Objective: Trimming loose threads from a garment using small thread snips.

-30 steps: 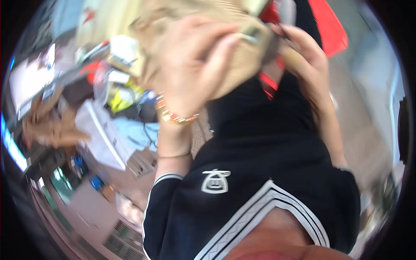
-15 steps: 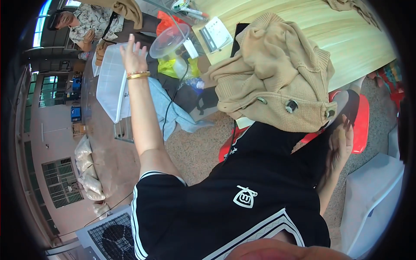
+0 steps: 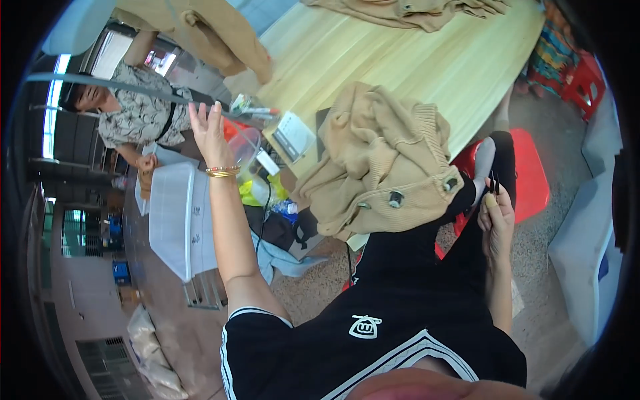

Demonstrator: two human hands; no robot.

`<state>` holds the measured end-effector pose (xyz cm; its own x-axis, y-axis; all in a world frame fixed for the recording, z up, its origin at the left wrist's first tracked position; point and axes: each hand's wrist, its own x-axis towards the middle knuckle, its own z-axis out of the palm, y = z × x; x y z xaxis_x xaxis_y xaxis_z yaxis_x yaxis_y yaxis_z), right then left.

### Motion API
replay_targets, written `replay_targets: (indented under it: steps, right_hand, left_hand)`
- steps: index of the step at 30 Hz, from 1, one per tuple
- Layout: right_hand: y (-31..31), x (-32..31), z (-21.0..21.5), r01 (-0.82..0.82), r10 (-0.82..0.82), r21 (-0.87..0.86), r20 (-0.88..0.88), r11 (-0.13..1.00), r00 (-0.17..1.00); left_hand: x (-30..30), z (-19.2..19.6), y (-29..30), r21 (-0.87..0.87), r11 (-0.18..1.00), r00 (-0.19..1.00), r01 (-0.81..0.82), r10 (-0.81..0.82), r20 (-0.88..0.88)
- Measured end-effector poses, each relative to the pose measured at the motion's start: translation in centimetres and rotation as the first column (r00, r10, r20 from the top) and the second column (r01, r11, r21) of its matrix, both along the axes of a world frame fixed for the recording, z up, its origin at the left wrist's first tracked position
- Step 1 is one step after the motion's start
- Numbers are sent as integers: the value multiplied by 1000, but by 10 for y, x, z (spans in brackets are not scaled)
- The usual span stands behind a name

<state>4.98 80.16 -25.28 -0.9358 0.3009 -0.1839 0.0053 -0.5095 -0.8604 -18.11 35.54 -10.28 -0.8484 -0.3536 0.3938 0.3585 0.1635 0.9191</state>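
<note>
My left hand (image 3: 211, 140), with gold bangles at its wrist, is raised at the left with fingers stretched out and nothing visible in them. A curved grey strip (image 3: 153, 93) passes by its fingertips; whether they touch cannot be made out. Low at the right, my right hand (image 3: 499, 217) is closed round a slim, dark, two-pointed tool (image 3: 494, 184), its tips upward. One of its fingers has a tan covering. Between my hands, a tan knit cardigan (image 3: 373, 147) with large dark buttons lies bunched over my lap and the table edge, untouched by either hand.
A wooden table (image 3: 460, 80) carries more tan knitwear (image 3: 427, 12) at its far side. Left of it are a white plastic bin (image 3: 175, 223) and a person (image 3: 143, 110) with tan cloth. Right are a red stool (image 3: 530, 177) and a pale bin (image 3: 587, 247).
The whole view has shifted, showing more of the person and the table's far right. My left hand stays raised and open. The dark tool in my right hand shows more plainly.
</note>
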Motion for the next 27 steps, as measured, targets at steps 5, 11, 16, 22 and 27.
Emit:
replay_targets:
  steps: [5,11,16,22,27]
  right_hand:
    - [5,3,-1,60,-59,-34,20,998,998]
    - [20,9,-8,106,-106,-43,-16,994,994]
    - [34,11,-4,171,-171,-12,-24,985,985]
    - [38,17,-6,191,-191,3,22,982,981]
    - [37,18,-10,196,-197,21,72,980,978]
  left_hand:
    - [-16,3,60,-102,968,971,230,-221,93]
    - [-58,-13,110,-63,963,947,264,-246,205]
    - [-113,-50,121,-136,965,928,223,-167,334]
    - [-157,-87,131,-54,986,898,158,-121,422]
    - [-149,-147,172,-259,845,759,469,-235,607]
